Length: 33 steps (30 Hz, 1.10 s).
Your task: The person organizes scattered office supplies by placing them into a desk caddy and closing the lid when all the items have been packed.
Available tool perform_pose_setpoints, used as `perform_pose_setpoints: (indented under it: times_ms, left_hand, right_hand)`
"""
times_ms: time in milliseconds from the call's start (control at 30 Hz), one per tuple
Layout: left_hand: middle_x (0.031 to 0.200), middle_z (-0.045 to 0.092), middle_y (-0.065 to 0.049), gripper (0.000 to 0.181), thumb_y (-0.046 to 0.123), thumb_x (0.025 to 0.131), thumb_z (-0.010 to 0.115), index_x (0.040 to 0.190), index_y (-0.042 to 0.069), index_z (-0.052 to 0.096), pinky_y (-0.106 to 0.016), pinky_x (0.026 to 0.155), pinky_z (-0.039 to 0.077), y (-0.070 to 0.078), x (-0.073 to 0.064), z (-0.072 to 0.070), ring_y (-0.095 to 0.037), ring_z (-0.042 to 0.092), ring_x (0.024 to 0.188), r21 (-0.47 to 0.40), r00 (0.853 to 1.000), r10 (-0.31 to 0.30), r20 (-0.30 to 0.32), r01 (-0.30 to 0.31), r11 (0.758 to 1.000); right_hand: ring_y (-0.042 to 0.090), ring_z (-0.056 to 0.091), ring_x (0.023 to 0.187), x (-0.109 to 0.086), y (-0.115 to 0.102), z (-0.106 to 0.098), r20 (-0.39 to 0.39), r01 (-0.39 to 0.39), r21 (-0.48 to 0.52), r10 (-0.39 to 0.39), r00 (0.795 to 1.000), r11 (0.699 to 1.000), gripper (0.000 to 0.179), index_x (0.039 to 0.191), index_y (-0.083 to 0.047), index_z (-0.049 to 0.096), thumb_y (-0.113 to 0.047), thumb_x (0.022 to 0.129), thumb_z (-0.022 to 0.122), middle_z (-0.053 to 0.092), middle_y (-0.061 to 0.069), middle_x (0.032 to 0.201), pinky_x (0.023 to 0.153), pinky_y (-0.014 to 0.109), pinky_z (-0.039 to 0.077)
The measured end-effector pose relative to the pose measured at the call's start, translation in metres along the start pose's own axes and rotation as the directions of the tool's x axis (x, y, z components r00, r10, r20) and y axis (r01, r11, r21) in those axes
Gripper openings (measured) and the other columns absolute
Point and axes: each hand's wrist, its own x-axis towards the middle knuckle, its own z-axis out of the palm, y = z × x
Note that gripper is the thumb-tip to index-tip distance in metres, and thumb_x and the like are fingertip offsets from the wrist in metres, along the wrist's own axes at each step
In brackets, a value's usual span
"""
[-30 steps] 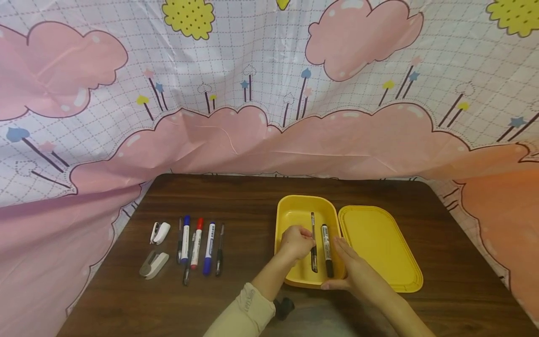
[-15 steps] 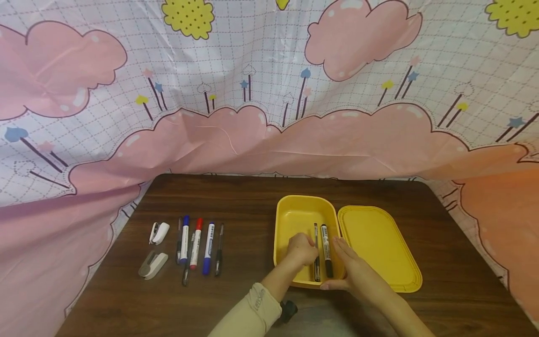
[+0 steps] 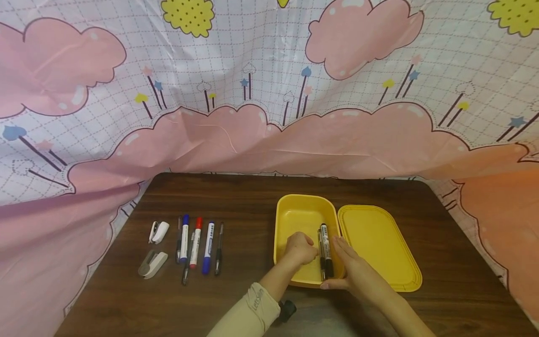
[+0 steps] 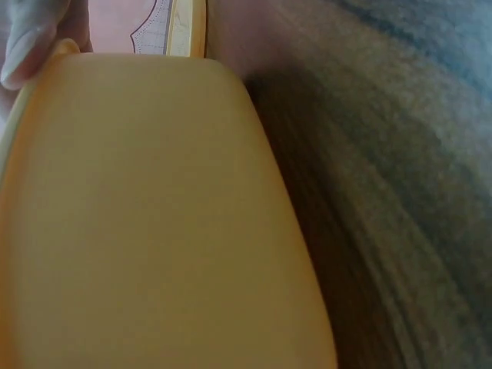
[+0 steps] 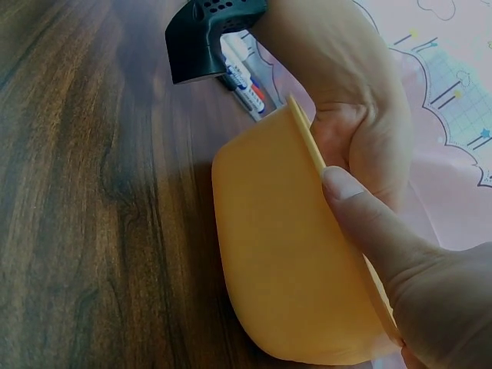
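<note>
A yellow plastic box [image 3: 290, 204] stands uncovered on the table. My right hand [image 3: 358, 271] grips its near right corner, thumb on the near rim and the other fingers along the right side. In the right wrist view the thumb [image 5: 342, 184] presses over the rim. My left hand [image 3: 301, 249] is down inside the box, its fingertips close to a slim black gel pen [image 3: 322, 262]; its finger undersides are hidden, and I cannot tell if it still pinches the pen. The pen lies alongside a black-capped white marker [image 3: 326, 248] at the box's right wall.
The yellow lid [image 3: 379, 248] lies flat right of the box. At left are blue markers [image 3: 208, 248], a red-capped marker [image 3: 195, 243], several gel pens [image 3: 219, 248], a white stapler [image 3: 159, 232] and a grey-and-white one [image 3: 153, 265]. A patterned curtain [image 3: 269, 145] hangs behind the table.
The gel pen was brought toward me in the box, then shifted right until it lies against the black-capped marker. My left hand moved nearer, then stayed put. My right hand has kept its hold.
</note>
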Motion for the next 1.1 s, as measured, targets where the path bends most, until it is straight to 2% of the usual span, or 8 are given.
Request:
perform_pose_setpoints:
  times_ms: [233,600,833,1100]
  left_hand:
    - [0.089,0.062,-0.006,0.019,0.006,0.075,0.077,0.091,0.003,0.067,-0.023,0.061,0.047,0.000,0.000,-0.005,-0.016,0.055,0.076,-0.021,0.999,0.021,-0.026,-0.022,1.000]
    - [0.081,0.068,-0.004,0.025,0.009,0.080,0.076,0.101,0.001,0.066,-0.023,0.060,0.050,0.009,0.000,-0.033,-0.013,0.063,0.070,-0.122,0.999,0.047,0.004,-0.046,0.991]
    - [0.077,0.065,-0.001,0.025,0.010,0.078,0.078,0.098,0.002,0.066,-0.020,0.059,0.049,0.022,-0.007,-0.052,-0.011,0.060,0.067,-0.180,0.995,0.090,-0.052,-0.098,0.979]
    - [0.087,0.066,-0.001,0.031,0.016,0.078,0.080,0.104,0.006,0.066,-0.023,0.068,0.052,0.031,-0.018,-0.071,-0.012,0.061,0.076,-0.211,0.992,0.095,-0.089,-0.112,0.971]
  right_hand:
    - [0.043,0.033,0.141,0.000,0.000,0.001,0.008,-0.006,-0.008,0.006,1.000,1.000,0.110,0.145,0.006,0.035,-0.057,0.066,0.078,0.033,0.026,0.152,0.105,0.054,0.039]
    - [0.042,0.032,0.141,0.000,-0.001,0.001,0.026,-0.025,-0.012,0.025,0.999,1.000,0.112,0.147,0.004,0.034,-0.061,0.065,0.075,0.032,0.024,0.154,0.107,0.055,0.037]
    - [0.042,0.031,0.142,0.000,-0.001,0.001,0.033,-0.037,-0.015,0.038,0.999,0.999,0.112,0.147,0.004,0.034,-0.063,0.066,0.074,0.031,0.024,0.154,0.108,0.054,0.036]
    - [0.043,0.030,0.142,0.000,-0.003,0.000,0.037,-0.048,-0.008,0.048,0.998,0.999,0.113,0.147,0.004,0.033,-0.063,0.066,0.074,0.030,0.025,0.154,0.108,0.055,0.035]
